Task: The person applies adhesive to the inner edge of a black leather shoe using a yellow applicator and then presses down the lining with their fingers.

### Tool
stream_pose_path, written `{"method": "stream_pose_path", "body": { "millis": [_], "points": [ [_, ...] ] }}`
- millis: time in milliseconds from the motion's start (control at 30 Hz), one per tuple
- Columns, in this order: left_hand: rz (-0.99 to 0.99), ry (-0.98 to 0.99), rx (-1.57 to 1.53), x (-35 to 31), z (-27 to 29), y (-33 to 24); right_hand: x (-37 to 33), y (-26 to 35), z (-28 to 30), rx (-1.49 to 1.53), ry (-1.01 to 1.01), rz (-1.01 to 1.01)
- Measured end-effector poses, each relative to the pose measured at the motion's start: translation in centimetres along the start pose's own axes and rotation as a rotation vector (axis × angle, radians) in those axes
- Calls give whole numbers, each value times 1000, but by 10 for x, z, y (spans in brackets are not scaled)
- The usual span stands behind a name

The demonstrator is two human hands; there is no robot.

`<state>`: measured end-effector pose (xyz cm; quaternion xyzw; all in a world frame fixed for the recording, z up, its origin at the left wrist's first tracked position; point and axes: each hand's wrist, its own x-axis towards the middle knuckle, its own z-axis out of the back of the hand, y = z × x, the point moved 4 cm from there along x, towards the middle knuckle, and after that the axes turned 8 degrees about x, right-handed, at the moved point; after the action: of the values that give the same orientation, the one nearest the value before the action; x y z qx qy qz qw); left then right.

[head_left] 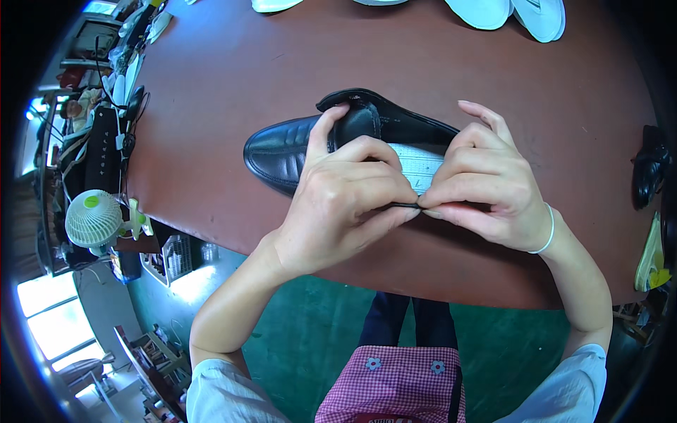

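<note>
A black leather loafer lies on the reddish-brown table with its toe to the left. Its tongue is lifted, and a pale insole shows inside. My left hand pinches the near top edge of the shoe between thumb and fingertips, while its index finger reaches up to the tongue. Close beside it, my right hand pinches the same edge, the two thumbs nearly meeting. Its little finger sticks out. Much of the shoe's near side and heel is hidden behind my hands.
White shoe pieces lie along the table's far edge. Another black shoe is at the far right. A small green-and-white fan stands by the left edge, near cables and clutter. A crate sits below on the green floor.
</note>
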<state>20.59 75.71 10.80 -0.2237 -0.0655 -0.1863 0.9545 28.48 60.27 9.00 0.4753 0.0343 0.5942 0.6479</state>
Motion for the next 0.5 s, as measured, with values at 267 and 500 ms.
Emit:
{"method": "stream_pose_path", "body": {
  "millis": [267,500],
  "points": [
    [-42,68,-147,2,1,12,1,1,-1,-21,-12,-81],
    [-102,48,-61,1,4,3,4,12,-1,-36,66,-206]
  ]
}}
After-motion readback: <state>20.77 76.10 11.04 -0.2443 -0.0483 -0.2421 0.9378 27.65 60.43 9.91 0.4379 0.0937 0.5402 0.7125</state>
